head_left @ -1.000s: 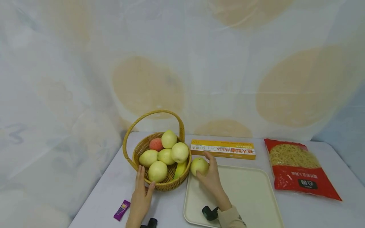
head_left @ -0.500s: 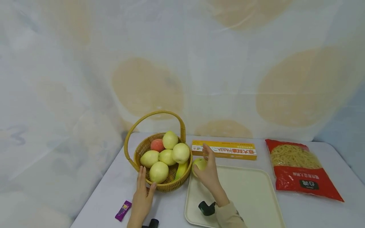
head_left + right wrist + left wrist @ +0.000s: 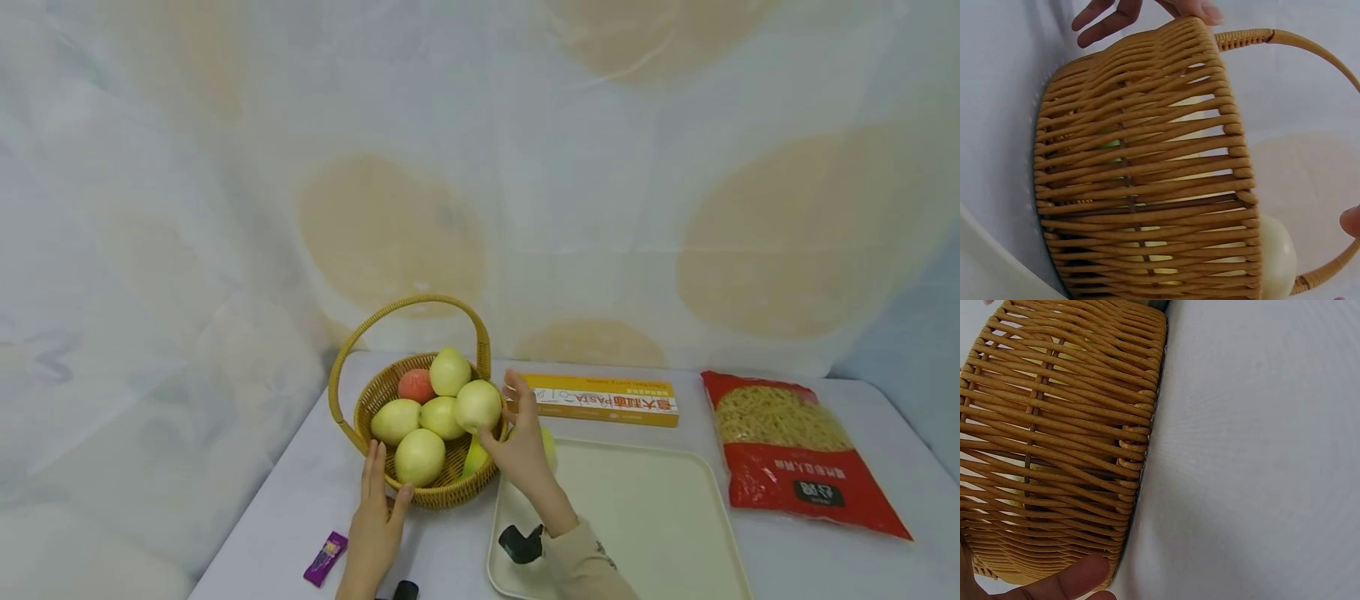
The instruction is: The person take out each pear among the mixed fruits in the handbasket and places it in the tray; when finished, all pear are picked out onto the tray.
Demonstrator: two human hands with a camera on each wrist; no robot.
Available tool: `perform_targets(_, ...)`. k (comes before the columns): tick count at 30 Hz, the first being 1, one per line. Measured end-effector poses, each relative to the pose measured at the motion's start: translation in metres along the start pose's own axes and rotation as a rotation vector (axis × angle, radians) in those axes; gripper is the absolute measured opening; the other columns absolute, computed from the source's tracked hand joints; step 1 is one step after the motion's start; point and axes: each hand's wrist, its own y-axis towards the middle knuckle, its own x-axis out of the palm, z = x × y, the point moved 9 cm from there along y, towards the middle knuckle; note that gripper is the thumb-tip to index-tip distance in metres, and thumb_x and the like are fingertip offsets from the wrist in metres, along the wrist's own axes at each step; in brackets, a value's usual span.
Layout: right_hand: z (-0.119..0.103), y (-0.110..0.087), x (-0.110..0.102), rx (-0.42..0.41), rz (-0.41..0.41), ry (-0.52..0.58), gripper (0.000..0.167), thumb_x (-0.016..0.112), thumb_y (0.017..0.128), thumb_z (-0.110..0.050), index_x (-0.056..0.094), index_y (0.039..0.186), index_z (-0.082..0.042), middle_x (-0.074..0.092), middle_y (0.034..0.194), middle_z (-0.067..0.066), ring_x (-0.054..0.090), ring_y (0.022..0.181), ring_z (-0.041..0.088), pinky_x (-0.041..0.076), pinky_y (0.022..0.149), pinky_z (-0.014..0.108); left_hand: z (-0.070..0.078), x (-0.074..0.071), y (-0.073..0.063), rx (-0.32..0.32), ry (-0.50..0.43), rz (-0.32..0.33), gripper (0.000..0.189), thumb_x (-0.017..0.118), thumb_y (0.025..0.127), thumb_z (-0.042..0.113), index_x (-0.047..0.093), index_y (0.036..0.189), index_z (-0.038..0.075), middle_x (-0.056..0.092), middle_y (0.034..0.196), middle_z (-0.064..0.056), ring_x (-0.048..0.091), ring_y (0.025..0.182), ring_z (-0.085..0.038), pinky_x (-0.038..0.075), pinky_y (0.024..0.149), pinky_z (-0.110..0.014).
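On my head feed, left of centre, I have a golden-brown basket (image 3: pixel 450 498), its woven strands criss-crossing in both wrist views. The fruits (image 3: pixel 420 457) inside are pale yellow-green, apart from one rosy-red fruit (image 3: pixel 416 385). Lower right of centre I see a cream tray (image 3: pixel 645 508) and a beige sleeve (image 3: pixel 581 562) with dark markings; lower left, a purple packet (image 3: pixel 326 559). Right of centre, a yellow-orange box (image 3: pixel 607 399) carries red lettering on white. Far right, a red bag (image 3: pixel 810 454) shows yellowish pasta (image 3: pixel 783 419). Tan blotches pattern the whitish backdrop (image 3: pixel 540 208).

light: diffuse, even | shadow: faint, beside basket (image 3: pixel 1054 444) | head view: wrapper print (image 3: pixel 326 559) blurred
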Motion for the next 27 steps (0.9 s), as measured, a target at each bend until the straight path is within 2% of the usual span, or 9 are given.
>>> perform_targets(1,0.002,-0.001,0.001,0.011,-0.007,-0.003,0.082,0.068,0.082,0.004,0.023,0.150,-0.012,0.029,0.154,0.013,0.038,0.133,0.040,0.043,0.101,0.058,0.000,0.000,0.000,0.003,0.000,0.003,0.068,0.046,0.102,0.035,0.010,0.157,0.015,0.008,0.164,-0.009,0.060,0.111,-0.044,0.052,0.082,-0.056)
perform_targets(6,0.007,0.000,0.007,0.067,-0.028,0.008,0.082,0.068,0.083,0.003,0.022,0.150,-0.008,0.027,0.154,0.016,0.037,0.135,0.041,0.041,0.104,0.059,0.000,0.000,-0.001,0.003,0.008,0.002,0.069,0.047,0.102,0.035,0.010,0.157,0.016,0.009,0.165,-0.009,0.064,0.102,-0.037,0.054,0.079,-0.053)
perform_targets(10,0.006,0.008,0.009,0.092,-0.034,-0.017,0.083,0.069,0.081,0.003,0.024,0.150,-0.008,0.028,0.153,0.018,0.037,0.135,0.041,0.040,0.105,0.058,0.002,0.000,0.000,0.002,0.007,0.000,0.069,0.047,0.102,0.035,0.011,0.157,0.015,0.009,0.165,-0.009,0.064,0.100,-0.036,0.054,0.078,-0.053)
perform_targets(15,0.010,0.020,0.018,0.081,-0.079,-0.131,0.085,0.071,0.080,-0.001,0.024,0.151,-0.011,0.031,0.150,0.019,0.039,0.136,0.039,0.043,0.102,0.056,0.002,0.000,0.001,0.007,-0.006,0.008,0.068,0.047,0.102,0.034,0.011,0.157,0.015,0.010,0.164,-0.011,0.060,0.110,-0.044,0.052,0.082,-0.057)
perform_targets(20,0.014,0.024,0.027,0.073,-0.103,-0.189,0.086,0.072,0.078,0.000,0.027,0.150,-0.013,0.032,0.149,0.018,0.040,0.134,0.037,0.043,0.102,0.054,0.000,0.002,0.000,0.004,-0.007,0.010,0.068,0.047,0.102,0.034,0.011,0.157,0.016,0.010,0.164,-0.012,0.057,0.113,-0.049,0.052,0.081,-0.059)
perform_targets(27,0.005,0.024,0.030,0.030,-0.105,-0.361,0.085,0.077,0.071,-0.003,0.038,0.146,-0.014,0.047,0.136,0.018,0.042,0.122,0.036,0.042,0.095,0.053,-0.002,0.000,-0.001,-0.001,0.010,0.020,0.069,0.048,0.102,0.035,0.011,0.157,0.018,0.009,0.164,-0.009,0.064,0.099,-0.039,0.055,0.073,-0.051)
